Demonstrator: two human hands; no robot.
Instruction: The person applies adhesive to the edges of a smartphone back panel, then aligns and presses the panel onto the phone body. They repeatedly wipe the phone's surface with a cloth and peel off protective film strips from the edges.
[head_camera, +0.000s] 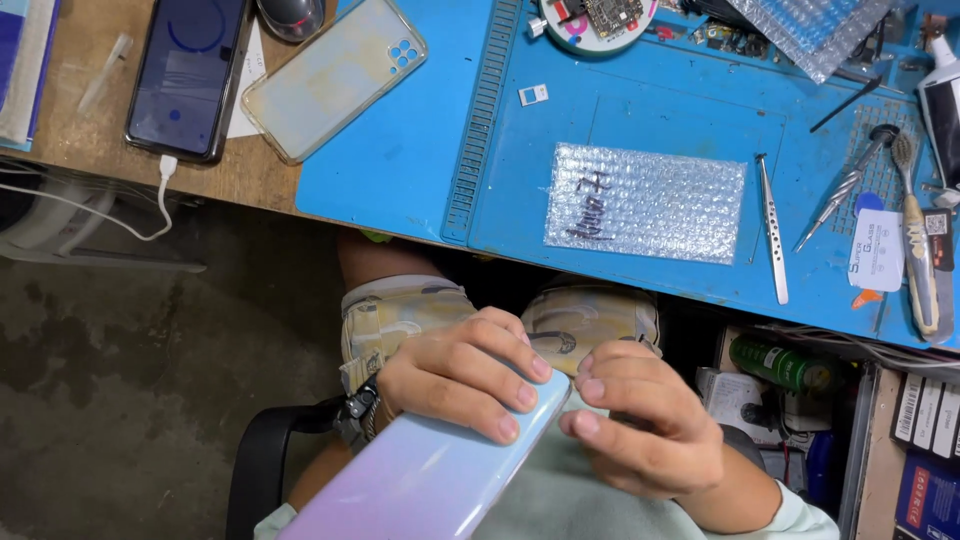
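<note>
Both hands, left (455, 375) and right (645, 425), curl closed around a pastel phone (430, 475).

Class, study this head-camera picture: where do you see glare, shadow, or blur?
Head view: soft sheen on the pastel phone back under the left hand; glinting bubble-wrap pouch on the blue mat; deep shadow below the bench; right hand sharp, no motion blur.
</note>
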